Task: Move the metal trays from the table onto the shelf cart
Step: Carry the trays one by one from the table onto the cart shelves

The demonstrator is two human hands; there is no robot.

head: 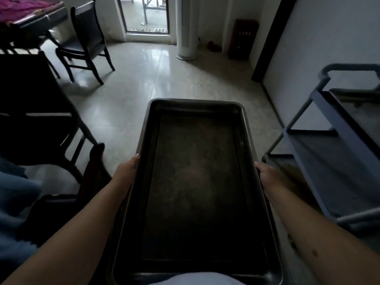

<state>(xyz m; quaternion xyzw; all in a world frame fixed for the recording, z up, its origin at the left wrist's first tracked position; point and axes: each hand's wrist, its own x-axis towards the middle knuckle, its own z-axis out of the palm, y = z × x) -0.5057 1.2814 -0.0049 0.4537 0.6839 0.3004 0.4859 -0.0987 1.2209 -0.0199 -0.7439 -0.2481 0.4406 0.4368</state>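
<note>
Right now a person is carrying one metal tray [195, 182] in front of the body, level and held clear above the tiled floor [131, 99]. Both hands are gripping it. The left hand [126, 171] is clasping the left long rim about halfway along, and the right hand [266, 173] is clasping the right long rim opposite; on each side the fingers are going out of sight under the tray, so how they lie there cannot be told. The tray looks empty, its dark base dull and stained.

What the coming move is turning on is the lie of the shelf cart [337, 145]. It is standing to the right of the tray, against the right wall, so the right hand is the nearer one to it and the left hand is the far one. The tray's long axis is running near to far, straight away from the body. The cart's shelves look to be running roughly near to far as well, angled a little rightward. Something flat and grey already seems to be lying on the top shelf [357, 103], though it is too dim to say whether it is another tray. The lower shelf [320, 161] is sitting just beside the right hand.

By my reading, the tray is needing a swing to the right and then a sideways or slightly turned slide onto a shelf, right edge leading.

A dark chair [86, 38] is standing far left, and a dark table [30, 103] is standing on the left.
</note>
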